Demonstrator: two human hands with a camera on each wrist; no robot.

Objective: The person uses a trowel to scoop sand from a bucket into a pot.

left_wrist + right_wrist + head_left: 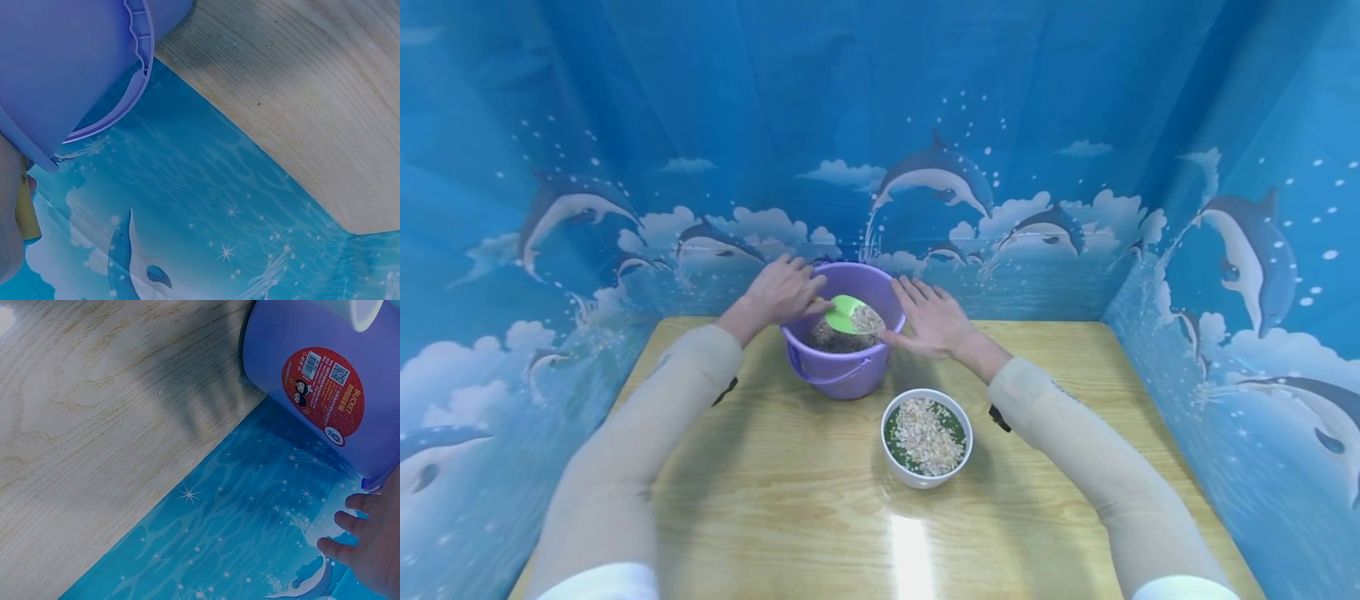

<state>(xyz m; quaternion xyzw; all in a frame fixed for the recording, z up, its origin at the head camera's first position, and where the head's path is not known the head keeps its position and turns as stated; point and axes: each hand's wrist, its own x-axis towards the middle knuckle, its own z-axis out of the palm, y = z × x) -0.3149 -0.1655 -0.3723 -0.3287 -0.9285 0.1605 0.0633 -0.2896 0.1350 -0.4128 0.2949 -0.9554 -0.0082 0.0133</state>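
My left hand grips the wooden-looking handle of a small green toy shovel. Pale pebbles lie on its blade, which is over the mouth of a purple bucket. Inside the bucket is a dark, gravelly material. My right hand is at the bucket's right rim, palm down with fingers spread and extended. Its thumb reaches toward the shovel tip, and its fingers show beside the bucket rim in the right wrist view.
A white bowl stands in front of the bucket, to the right, with pale pebbles over a green inside. Both containers stand on a wood-grain table. A blue dolphin-print curtain encloses the back and sides.
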